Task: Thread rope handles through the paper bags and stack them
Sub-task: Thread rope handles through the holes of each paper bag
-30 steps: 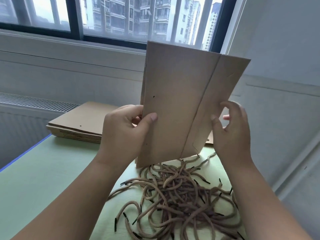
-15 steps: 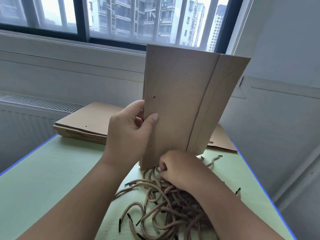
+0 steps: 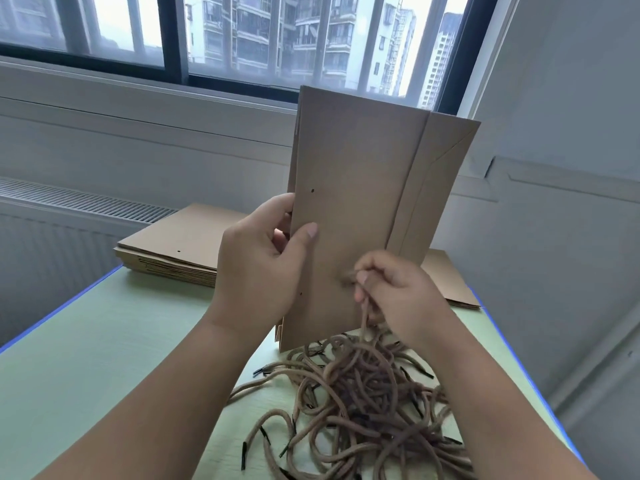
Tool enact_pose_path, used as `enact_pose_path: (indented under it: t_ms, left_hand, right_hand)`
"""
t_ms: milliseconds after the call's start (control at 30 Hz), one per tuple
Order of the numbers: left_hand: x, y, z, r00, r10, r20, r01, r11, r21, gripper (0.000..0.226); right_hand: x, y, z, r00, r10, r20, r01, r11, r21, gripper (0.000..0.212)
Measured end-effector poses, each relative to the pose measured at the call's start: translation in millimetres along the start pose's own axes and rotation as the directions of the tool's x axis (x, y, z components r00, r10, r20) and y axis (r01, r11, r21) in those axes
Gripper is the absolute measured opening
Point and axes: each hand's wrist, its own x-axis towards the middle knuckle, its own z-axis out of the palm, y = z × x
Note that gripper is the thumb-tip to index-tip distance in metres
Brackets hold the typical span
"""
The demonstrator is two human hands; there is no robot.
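Well, from where I stood, the person had one flattened brown paper bag (image 3: 356, 209) held upright above the pale green counter (image 3: 86, 358). Its lower edge hung just over the heap of ropes, resting on nothing I could see. The left hand (image 3: 258, 268) had its grip clamped on the bag's left edge, thumb pressed flat on the near face and fingers curled round behind. Two small punched holes showed along that edge: an upper hole (image 3: 312, 190) just above the thumb and a lower hole (image 3: 301, 293) down beside the heel of the hand.

The right hand (image 3: 398, 296) had its grip pinched together on the end of one rope handle (image 3: 363, 320), low in front of the bag's near face. The very tip was blurred, so I could not tell whether it touched the paper. From the fingers the rope dropped straight down into a tangled pile of rope handles (image 3: 367, 403) lying on the counter close to the person, tan cords with short black tips.

Farther back on the left, a stack of flat bags (image 3: 180, 251) lay at the counter's far corner, with a punched hole showing on the top one. Behind the raised bag, to the right, another flat bag (image 3: 450, 282) lay near the counter's blue edge. Beyond them a window (image 3: 242, 32) looked out on apartment blocks, and a vent grille (image 3: 79, 200) ran along the wall on the left.
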Motion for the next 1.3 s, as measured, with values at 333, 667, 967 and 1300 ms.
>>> enact_pose_path:
  t_ms: [333, 667, 967, 1300]
  left_hand:
    - [-2, 1, -1, 1.000, 0.008, -0.005, -0.008, 0.998, 0.065, 0.049]
    - [0, 5, -3, 0.999, 0.052, 0.010, -0.053, 0.994, 0.092, 0.052]
    - [-2, 4, -3, 0.999, 0.044, 0.001, -0.044, 0.995, 0.085, 0.054]
    - [-2, 6, -2, 0.999, 0.037, -0.007, -0.036, 0.994, 0.102, 0.054]
  right_hand:
    - [5, -10, -1, 0.994, -0.015, -0.108, 0.075, 0.816, 0.573, 0.020]
    - [24, -52, -7, 0.967, -0.204, -0.151, 0.248, 0.879, 0.406, 0.009]
    - [31, -69, 13, 0.827, -0.434, -0.357, 0.479, 0.877, 0.042, 0.020]
    - [33, -59, 28, 0.712, -0.532, -0.459, 0.545, 0.830, -0.117, 0.019]
